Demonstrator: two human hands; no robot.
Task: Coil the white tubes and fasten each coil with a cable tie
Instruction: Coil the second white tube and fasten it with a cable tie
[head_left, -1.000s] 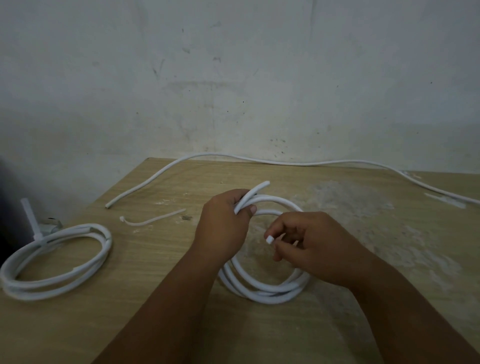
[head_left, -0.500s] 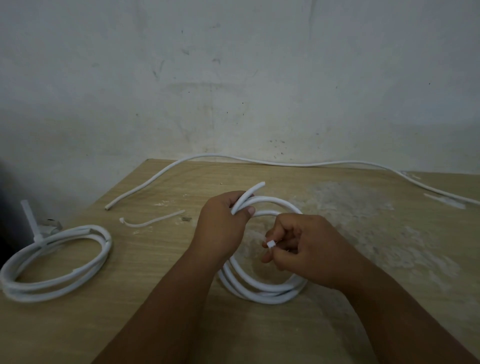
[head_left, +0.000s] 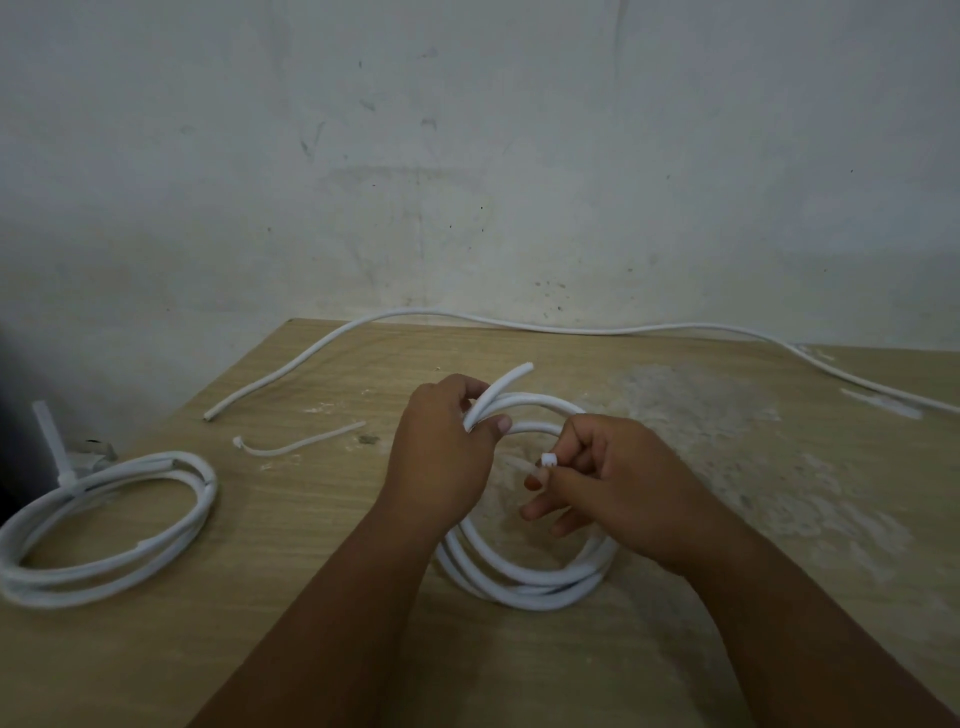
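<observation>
Left hand (head_left: 441, 457) grips coil (head_left: 524, 577) top; right hand (head_left: 618, 488) pinches cable tie (head_left: 548, 459) beside it

The left hand (head_left: 441, 457) grips the gathered turns at the far-left side of the tube coil (head_left: 519, 590), fingers and thumb curled round them, back of hand up. The right hand (head_left: 628, 488), over the coil's right side, pinches the head of a cable tie (head_left: 549, 459); remaining fingers loosely curled. Both forearms bare, converging on the coil from the near side.

Only one view, from the person's head. It looks forward and down on the table (head_left: 291, 519), close to the left hand (head_left: 441, 467) and right hand (head_left: 623, 483), with the wall (head_left: 467, 156) behind.
</observation>
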